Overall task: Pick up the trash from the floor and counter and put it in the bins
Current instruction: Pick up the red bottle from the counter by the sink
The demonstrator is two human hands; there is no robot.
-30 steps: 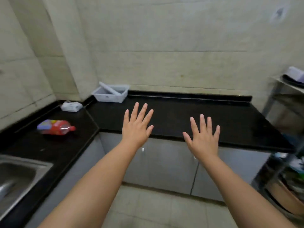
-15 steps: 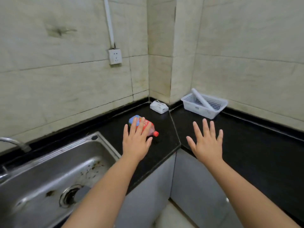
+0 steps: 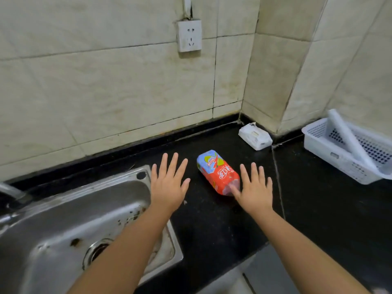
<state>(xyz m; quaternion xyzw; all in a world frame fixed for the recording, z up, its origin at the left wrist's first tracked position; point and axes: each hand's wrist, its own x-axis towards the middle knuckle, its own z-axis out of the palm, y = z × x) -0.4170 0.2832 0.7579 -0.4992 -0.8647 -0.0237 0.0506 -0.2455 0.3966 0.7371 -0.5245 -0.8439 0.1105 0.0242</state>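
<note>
Nearest: steel sink set into the black counter, lower left, drain strainer visible, rust specks around the basin. Tap pokes in at the left edge.

Both forearms reach forward from the bottom of frame. Left hand flat, palm down, fingers spread wide, holding nothing; it sits over the sink's right rim and the counter strip just beyond. Can't tell if it touches the surface.

Right hand same pose: fully spread, palm down, nothing gripped. Its thumb overlaps the near end of the bottle; contact or just in front of it, can't tell.

Bottle: crushed plastic drink bottle, red label with a blue band at the far end, lying on its side on the counter between the two hands, closer to the right one. Long axis runs away from the camera, angled left. Cap end is hidden behind the right hand.

Further back: small white box on the counter by the wall corner. Right of it, white perforated basket with a white roll leaning in it diagonally.

Behind: beige tiled wall, white socket mounted high, cable conduit rising from it.
</note>
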